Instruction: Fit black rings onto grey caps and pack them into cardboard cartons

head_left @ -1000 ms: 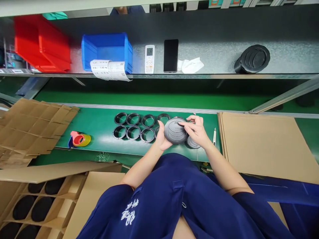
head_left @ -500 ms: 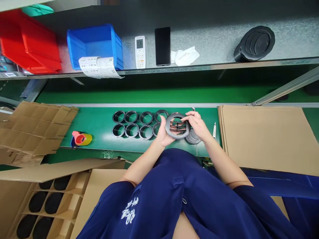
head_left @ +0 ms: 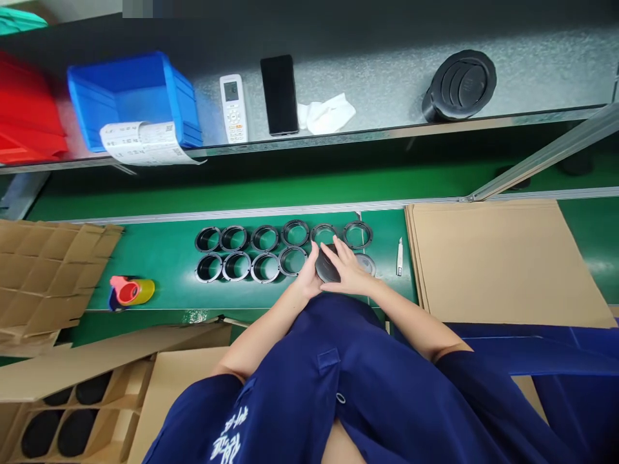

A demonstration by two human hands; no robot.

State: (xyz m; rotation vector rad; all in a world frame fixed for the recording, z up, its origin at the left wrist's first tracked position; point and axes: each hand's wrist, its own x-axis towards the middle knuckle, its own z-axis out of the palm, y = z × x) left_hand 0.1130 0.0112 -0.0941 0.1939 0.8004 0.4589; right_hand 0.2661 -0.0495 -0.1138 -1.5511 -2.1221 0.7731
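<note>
Near the bench's front edge, my left hand (head_left: 308, 276) is wrapped around the left side of a round dark air vent (head_left: 327, 264). My right hand (head_left: 351, 270) lies over its right side, fingers across the top, so both hands grip it and hide much of it. Black open rings (head_left: 265, 238) stand in two rows on the green bench, left of and behind my hands. Partly behind my right hand lies a grey round disc (head_left: 367, 263).
A utility knife (head_left: 399, 256) and stacked cardboard sheets (head_left: 503, 264) lie to the right. Tape rolls (head_left: 138, 292) and cardboard dividers (head_left: 53, 277) are left. The shelf (head_left: 382, 96) holds a blue bin (head_left: 130, 96), remote (head_left: 234, 109), phone (head_left: 280, 95) and black vent (head_left: 459, 87).
The vent's ring has turned from facing the camera to a dark surface, and it sits a little lower. My right hand has moved down across it. The camera view has shifted.
</note>
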